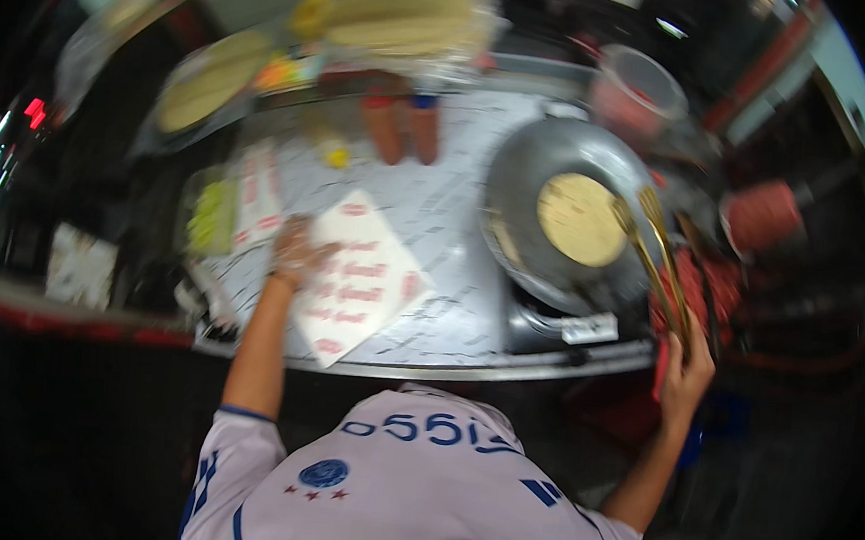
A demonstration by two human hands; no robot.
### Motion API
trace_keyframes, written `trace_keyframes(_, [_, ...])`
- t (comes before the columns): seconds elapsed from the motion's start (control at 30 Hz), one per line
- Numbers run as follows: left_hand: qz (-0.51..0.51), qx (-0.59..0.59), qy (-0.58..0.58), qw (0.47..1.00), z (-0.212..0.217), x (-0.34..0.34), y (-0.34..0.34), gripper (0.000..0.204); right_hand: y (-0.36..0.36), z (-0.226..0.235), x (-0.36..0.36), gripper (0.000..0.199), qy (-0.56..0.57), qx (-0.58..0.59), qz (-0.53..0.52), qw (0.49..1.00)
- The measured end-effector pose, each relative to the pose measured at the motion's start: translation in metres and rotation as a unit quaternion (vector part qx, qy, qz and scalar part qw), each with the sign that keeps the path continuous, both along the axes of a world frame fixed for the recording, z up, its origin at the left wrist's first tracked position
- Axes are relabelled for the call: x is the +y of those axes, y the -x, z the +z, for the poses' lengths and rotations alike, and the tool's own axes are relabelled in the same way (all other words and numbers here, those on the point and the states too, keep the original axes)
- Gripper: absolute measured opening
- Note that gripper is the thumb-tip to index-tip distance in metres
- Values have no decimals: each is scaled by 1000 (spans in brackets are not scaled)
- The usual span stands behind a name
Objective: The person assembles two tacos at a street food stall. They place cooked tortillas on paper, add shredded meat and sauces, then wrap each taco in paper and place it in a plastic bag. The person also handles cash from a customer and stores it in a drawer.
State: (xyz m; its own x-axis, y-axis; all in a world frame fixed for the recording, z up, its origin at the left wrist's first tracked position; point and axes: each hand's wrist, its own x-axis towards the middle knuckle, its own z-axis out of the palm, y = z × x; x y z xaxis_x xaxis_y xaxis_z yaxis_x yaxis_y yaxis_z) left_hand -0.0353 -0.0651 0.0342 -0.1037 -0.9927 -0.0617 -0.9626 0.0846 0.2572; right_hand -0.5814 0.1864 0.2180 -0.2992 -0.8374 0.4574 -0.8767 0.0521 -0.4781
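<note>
My left hand [301, 249], which seems to wear a thin clear glove, rests on the left edge of a white paper sheet [356, 285] with red print. Its fingers look stretched out over the sheet, though somewhat blurred. In my right hand [686, 373] is a pair of gold tongs [665, 271], gripped near the lower end. The tips reach the right side of a round pale flatbread [581, 220], with a gap between the arms; contact is unclear. That flatbread lies in a wide metal pan [523, 191] on a black burner.
Behind the sheet stand two reddish sauce bottles [423, 134] and a yellow-capped bottle [336, 155]. Flatbread stacks [405, 17] lie at the back. Left are a tub of green leaves [213, 217] and more printed paper [257, 193]. A clear bucket [636, 89] stands behind the pan.
</note>
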Motion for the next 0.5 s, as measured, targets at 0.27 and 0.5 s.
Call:
trace_keyframes(0.27, [42, -21, -19, 999, 17, 13, 32, 90, 11, 11, 41, 45, 4, 192, -35, 981])
trace_keyframes(0.5, [-39, 183, 123, 975, -1, 49, 40, 46, 21, 13, 45, 48, 26, 317, 3, 948])
